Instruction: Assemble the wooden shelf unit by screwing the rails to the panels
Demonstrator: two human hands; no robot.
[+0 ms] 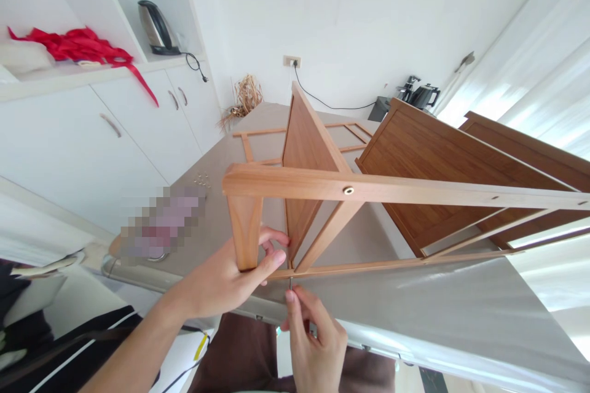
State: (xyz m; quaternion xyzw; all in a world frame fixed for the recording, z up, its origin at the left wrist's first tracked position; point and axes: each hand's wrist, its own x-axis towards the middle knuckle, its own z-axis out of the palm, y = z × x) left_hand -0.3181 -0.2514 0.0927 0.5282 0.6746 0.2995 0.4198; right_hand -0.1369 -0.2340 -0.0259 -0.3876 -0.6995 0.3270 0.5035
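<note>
A wooden shelf unit (415, 186) lies on its side on the table, its slatted boards standing up between the side rails. My left hand (239, 270) reaches past the short end crosspiece (244, 230), thumb and fingers closed about the lower rail close to the first shelf board (306, 153). Just below that rail, my right hand (313, 325) pinches a thin metal bolt (291, 283) between thumb and fingertips. The bolt stands upright against the rail's outer edge; how deep it sits is hidden. A bolt head (348, 191) shows in the upper rail.
Small metal rings (201, 180) lie on the table (369, 301) at left, near a blurred patch. Behind are dried stalks (247, 95) and a dark kettle (424, 97). White cabinets (133, 116) line the left, with a steel kettle (157, 27) and red ribbon (83, 46).
</note>
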